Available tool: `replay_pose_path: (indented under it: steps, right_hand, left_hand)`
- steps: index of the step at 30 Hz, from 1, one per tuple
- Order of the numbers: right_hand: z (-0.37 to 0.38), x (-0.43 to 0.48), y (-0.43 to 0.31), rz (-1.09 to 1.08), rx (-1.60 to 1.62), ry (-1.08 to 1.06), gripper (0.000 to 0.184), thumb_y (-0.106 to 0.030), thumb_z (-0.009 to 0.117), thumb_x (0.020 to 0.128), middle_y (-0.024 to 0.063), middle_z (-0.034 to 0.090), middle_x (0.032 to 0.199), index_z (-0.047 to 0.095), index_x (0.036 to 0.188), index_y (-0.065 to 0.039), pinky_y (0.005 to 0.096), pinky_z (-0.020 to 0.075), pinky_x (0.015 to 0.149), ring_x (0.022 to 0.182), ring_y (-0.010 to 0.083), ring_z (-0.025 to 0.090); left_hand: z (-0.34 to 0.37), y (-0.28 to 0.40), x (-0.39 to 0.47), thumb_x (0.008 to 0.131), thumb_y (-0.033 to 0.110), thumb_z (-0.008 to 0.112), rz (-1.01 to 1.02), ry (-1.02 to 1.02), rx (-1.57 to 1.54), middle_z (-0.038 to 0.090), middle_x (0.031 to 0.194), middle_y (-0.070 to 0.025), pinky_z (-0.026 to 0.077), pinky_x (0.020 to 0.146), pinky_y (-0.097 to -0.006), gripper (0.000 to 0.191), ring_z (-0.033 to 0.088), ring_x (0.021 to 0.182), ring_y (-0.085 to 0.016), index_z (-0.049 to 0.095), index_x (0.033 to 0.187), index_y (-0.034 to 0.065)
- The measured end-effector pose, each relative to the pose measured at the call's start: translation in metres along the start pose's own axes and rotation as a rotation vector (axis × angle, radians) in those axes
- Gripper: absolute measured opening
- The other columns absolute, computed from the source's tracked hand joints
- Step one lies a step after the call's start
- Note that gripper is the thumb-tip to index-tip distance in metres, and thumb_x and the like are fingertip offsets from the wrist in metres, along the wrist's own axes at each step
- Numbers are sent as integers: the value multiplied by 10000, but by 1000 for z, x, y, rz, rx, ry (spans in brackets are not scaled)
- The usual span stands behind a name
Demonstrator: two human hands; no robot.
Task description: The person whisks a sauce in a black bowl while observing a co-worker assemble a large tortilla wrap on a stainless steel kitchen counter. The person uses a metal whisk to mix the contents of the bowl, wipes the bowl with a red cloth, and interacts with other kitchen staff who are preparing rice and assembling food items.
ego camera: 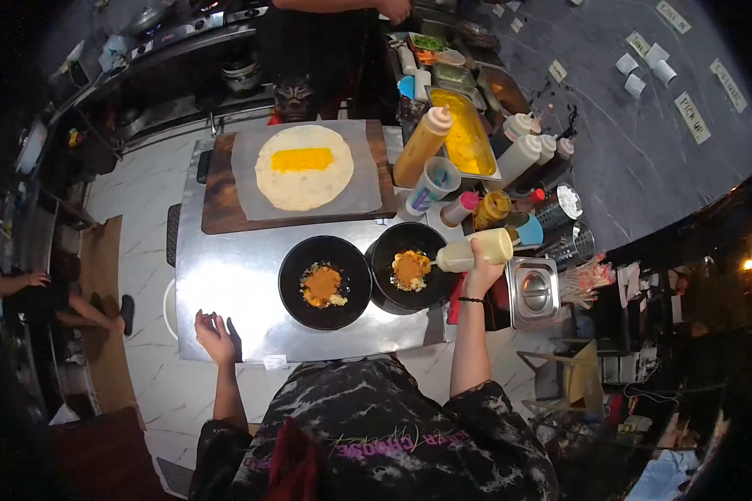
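Observation:
A squeeze bottle of pale sauce [474, 250] lies tilted nearly flat in my right hand [482, 274]. Its nozzle points left, over the edge of a black bowl [437, 290] that holds orange powder and yellowish food. To the left, a second black bowl [297, 260] holds a similar mix. My left hand [214, 337] hovers by the front left of the steel table [225, 250], fingers apart and holding nothing. Farther back, a round flatbread [304, 191] with a yellow strip of shredded filling [301, 159] rests on white paper [366, 188] over a wooden board [218, 194].
Beyond the bowls stand a tall sauce bottle [421, 147], a plastic cup [432, 185] and a steel pan of yellow filling [496, 170]. A lidded steel container [532, 292] sits right of my right hand. Another person [316, 56] stands across the table; one more [88, 307] is at far left.

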State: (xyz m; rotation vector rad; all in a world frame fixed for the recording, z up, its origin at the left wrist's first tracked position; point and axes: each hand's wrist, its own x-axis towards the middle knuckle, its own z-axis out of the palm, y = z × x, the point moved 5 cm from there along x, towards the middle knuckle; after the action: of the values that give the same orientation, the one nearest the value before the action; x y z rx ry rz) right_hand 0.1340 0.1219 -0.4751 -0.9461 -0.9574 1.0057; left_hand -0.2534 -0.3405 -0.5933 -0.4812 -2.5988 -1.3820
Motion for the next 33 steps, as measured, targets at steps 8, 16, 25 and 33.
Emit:
replay_pose_path:
  steps: [8, 16, 25, 33]
  right_hand:
    - [0, 4, -4, -26, -100, 41, 574, -74, 791, 657, 94, 561, 1033, 473, 1130, 0, 321, 455, 815, 902, 197, 563]
    - [2, -1, -10, -55, -123, 8, 584, -82, 795, 654, 95, 558, 1048, 476, 1137, -5, 326, 449, 827, 923, 202, 562]
    - [1, -5, -6, -67, -167, 8, 602, -86, 799, 646, 97, 552, 1069, 473, 1145, 4, 335, 441, 846, 947, 210, 553]
    - [22, -6, -83, -250, -146, -119, 588, -75, 772, 685, 108, 528, 1119, 458, 1176, 4, 334, 436, 873, 988, 192, 532]
  left_hand:
    - [-4, 0, 2, 816, 131, 594, 12, -7, 60, 520, 1021, -173, 384, 859, -403, 484, 496, 946, -298, 402, 1228, -34]
    - [-5, -2, 1, 819, 142, 594, 12, 14, 25, 529, 1032, -167, 372, 872, -404, 483, 488, 968, -299, 407, 1230, -29]
    - [-4, 10, 2, 834, 194, 589, -5, -32, 107, 526, 1058, -166, 335, 910, -407, 498, 481, 996, -292, 403, 1241, -24]
    - [0, 8, 1, 839, 235, 571, 31, -48, 166, 529, 1078, -157, 318, 917, -398, 509, 478, 1014, -287, 398, 1247, -15]
